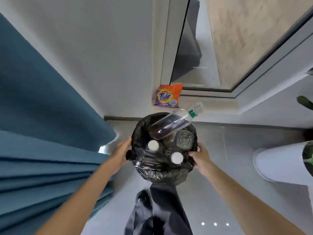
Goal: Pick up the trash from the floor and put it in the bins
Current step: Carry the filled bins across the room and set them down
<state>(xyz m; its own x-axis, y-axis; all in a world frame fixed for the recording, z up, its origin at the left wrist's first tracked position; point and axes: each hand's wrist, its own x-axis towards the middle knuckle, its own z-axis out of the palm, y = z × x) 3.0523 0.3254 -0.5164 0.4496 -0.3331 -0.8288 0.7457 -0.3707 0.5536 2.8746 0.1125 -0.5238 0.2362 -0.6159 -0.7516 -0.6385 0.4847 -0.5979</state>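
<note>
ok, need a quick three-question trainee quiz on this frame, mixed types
1. True or false: the Tide bag is inside the bin.
2. The green-capped bottle is: A) standing upright B) lying across the bin's rim C) fully inside the bin.
3. Short answer: which hands touch the bin?

Key
1. False: it sits outside, by the wall.
2. B
3. Both: the left hand rests on its side and the right hand grips the rim.
</note>
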